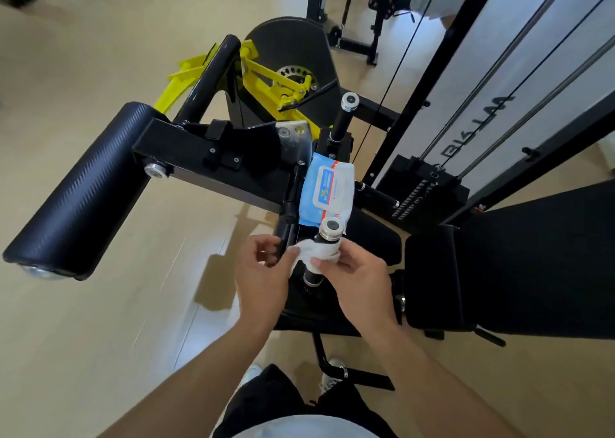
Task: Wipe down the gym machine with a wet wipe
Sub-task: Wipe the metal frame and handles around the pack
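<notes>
wet wipe (314, 254) between both grips

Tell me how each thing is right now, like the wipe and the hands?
wet wipe: wrapped round the near handle
near handle: upright, being wiped
wipe pack: lying on the machine, lid shut
left hand: pinching the wipe
right hand: gripping the wipe

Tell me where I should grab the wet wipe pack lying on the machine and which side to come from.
Probably take the wet wipe pack across its two long soft edges near the middle, coming from above. It lies flat on the machine frame, label up, so its top is open. Its near end sits behind the capped handle where both hands are busy with the white wipe, so avoid that end.
</notes>
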Demonstrator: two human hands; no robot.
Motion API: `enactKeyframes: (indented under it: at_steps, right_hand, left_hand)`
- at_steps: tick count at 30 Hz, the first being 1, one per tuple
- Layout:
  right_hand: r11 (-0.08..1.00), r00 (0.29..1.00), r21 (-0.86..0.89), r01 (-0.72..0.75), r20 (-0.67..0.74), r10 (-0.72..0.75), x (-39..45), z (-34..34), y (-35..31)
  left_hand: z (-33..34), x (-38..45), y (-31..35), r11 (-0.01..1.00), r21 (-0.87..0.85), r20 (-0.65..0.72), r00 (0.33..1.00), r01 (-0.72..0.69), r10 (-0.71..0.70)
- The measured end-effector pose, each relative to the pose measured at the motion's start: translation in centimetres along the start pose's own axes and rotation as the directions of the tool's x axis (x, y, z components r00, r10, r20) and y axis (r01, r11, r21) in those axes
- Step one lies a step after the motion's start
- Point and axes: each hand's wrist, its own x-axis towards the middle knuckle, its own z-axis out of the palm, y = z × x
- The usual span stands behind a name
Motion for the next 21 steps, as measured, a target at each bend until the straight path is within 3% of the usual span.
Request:
enactKeyframes:
  at_steps: [2, 6, 9, 14, 17, 21]
  right_hand:
    - [0.999, 0.999, 0.021, 0.029, -0.047, -0.028, 0.0, 0.4, -0.1]
    - [0.999, 0.996, 0.017, -0.033, -0.077, 0.034, -0.4, 1.4, 0.6]
    - [0.997, 0.995, -0.018, -0.069, -0.073, 0.067, -0.8, 1.9, 1.0]
    - [0.994, 0.987, 0.076, 0.076, -0.146, -0.064, -0.7, 2.0, -1.5]
    - [0.997, 0.984, 0.014, 0.074, -0.161, -0.071, -0.9, 2.1, -1.1]
    - [0.986, 0.989, -0.163, -0.041, -0.149, 0.016, -1.5, 2.0, 1.3]
  left_hand:
    - [-0.4, -1.7, 0.3, 0.999, -0.04, -0.015, 1.0, -0.025, 0.024]
    - [-0.3, -4.6, -0.9, 0.989, -0.141, 0.31, 0.951, 0.04, 0.006]
    - [-0.3, -4.2, -1.0, 0.989, -0.135, 0.447, 0.894, 0.054, 0.012]
    - [-0.4, -2.0, 1.4, 0.981, -0.156, 0.544, 0.819, -0.117, 0.184]
    - [-0.1, -1.5, 1.8, 0.989, -0.097, 0.57, 0.808, -0.114, 0.149]
    - [0.0, -0.8, 0.4, 0.997, 0.036, 0.559, 0.828, -0.065, 0.034]
